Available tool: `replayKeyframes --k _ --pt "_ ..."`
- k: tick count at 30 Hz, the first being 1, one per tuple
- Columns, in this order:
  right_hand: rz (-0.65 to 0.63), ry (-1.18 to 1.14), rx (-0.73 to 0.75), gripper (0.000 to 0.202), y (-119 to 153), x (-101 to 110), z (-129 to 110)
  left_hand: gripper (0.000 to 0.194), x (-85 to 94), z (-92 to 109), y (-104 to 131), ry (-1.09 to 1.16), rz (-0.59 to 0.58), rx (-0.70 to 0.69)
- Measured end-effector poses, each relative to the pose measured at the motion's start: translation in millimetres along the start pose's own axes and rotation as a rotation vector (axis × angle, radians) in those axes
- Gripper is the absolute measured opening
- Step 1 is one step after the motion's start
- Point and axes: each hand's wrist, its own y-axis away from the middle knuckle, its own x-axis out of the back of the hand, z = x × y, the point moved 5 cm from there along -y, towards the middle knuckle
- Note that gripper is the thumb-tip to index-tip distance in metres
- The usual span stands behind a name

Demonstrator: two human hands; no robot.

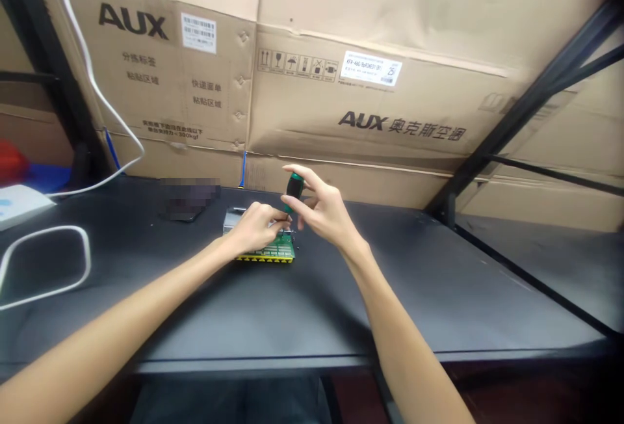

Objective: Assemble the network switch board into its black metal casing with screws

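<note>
The board [287,242] lies flat on the black table [205,326], well in from its near edge. The left hand [257,226] is over the board from the left, palm down, and covers much of its middle. Green board shows below the fingers and toward the near right corner, and a yellow strip [266,259] runs along the near edge. At the far left, a grey metal part [231,219] shows from behind the left hand.

The right hand [316,206] is raised above and to the right of the board, by its far right corner. Its thumb and fingers are closed around the screwdriver [294,186], thumb low on the black and green handle and index finger arched over the top end. The screwdriver stands nearly upright, a little tilted, tip end down toward the board. The left fingertips are drawn together just at the foot of the screwdriver; whether they grip its shaft or only press on the board, I cannot tell, nor can I see whether the tip touches anything.

Beyond the left hand, near the back of the table, lies a dark flat thing [188,206], partly blurred out. Farther left, well apart from both hands, are a white cable [92,69] and a white block [22,207]. Printed cardboard [302,108] stands behind the table.
</note>
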Motion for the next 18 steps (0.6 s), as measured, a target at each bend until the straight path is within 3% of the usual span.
replayKeyframes --k 5,13,18 --pt "0.161 0.152 0.039 0.046 -0.9 4.6 1.2 0.021 0.2 -1.5 2.2 -0.039 0.031 0.019" --pt "0.120 0.150 0.058 0.052 3.2 3.8 -6.5 0.017 5.6 -3.2 5.4 0.029 0.145 0.023" --pt "0.071 0.083 0.058 0.057 3.1 2.1 -7.4 0.019 6.5 0.1 3.2 0.043 0.089 -0.005"
